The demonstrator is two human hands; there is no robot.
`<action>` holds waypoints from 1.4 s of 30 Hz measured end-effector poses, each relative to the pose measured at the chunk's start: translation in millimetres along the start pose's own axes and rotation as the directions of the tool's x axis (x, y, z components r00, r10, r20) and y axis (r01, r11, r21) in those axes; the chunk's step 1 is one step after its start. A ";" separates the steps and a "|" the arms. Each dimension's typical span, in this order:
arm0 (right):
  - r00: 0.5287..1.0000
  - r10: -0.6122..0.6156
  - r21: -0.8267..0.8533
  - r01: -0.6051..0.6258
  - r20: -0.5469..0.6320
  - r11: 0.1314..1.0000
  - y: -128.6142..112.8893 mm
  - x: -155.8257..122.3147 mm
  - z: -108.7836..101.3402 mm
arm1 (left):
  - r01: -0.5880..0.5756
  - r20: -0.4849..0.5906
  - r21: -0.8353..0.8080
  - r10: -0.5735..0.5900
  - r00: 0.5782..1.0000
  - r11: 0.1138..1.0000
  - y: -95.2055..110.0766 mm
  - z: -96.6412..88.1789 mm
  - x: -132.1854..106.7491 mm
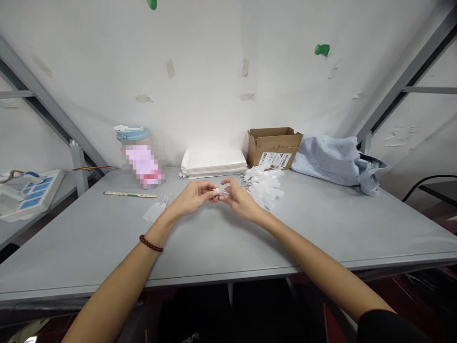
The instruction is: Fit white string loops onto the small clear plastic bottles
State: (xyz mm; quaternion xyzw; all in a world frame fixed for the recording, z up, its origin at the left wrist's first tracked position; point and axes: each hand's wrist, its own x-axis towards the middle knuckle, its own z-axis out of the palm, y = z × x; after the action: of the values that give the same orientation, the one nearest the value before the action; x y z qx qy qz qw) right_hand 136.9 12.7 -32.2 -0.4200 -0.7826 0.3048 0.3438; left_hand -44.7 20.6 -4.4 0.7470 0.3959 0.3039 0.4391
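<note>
Above the middle of the grey table, my left hand [195, 196] and my right hand [240, 199] meet, fingertips closed on a small translucent white tag [224, 192]. The fingers cover much of it. A pile of similar white tags [266, 188], some with thin strings, lies just beyond my right hand. On the other side, a few white tags [153, 211] with string lie flat near my left forearm.
Against the wall stand a stack of white envelopes or sheets [216, 163], an open cardboard box [273, 147] and a blue-lidded bottle [132, 133]. Pale blue cloth [330, 159] lies at right. A thin stick [130, 195] lies left. The table's front edge [228, 278] is near me.
</note>
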 end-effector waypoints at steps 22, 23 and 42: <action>0.977 -0.198 -0.645 0.202 0.080 0.737 -5.4 -3.2 5.8 | 0.336 0.213 -0.193 -0.295 0.931 0.922 1.6 -8.6 -1.5; 0.977 -0.199 -0.649 0.201 0.078 0.734 -4.9 -3.7 6.0 | 0.341 0.214 -0.202 -0.298 0.930 0.918 1.8 -8.2 -1.5; 0.969 0.090 -0.398 -0.178 -0.229 0.900 7.3 10.7 -7.2 | 0.097 0.065 -0.062 -0.093 0.994 0.993 -3.9 29.2 3.6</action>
State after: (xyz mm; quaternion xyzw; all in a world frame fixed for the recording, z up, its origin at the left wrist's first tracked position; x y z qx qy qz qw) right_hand 141.5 26.7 -30.6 -0.5657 -0.7589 0.1093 0.3035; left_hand -20.7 12.7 -20.1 0.7217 0.4070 0.2722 0.4893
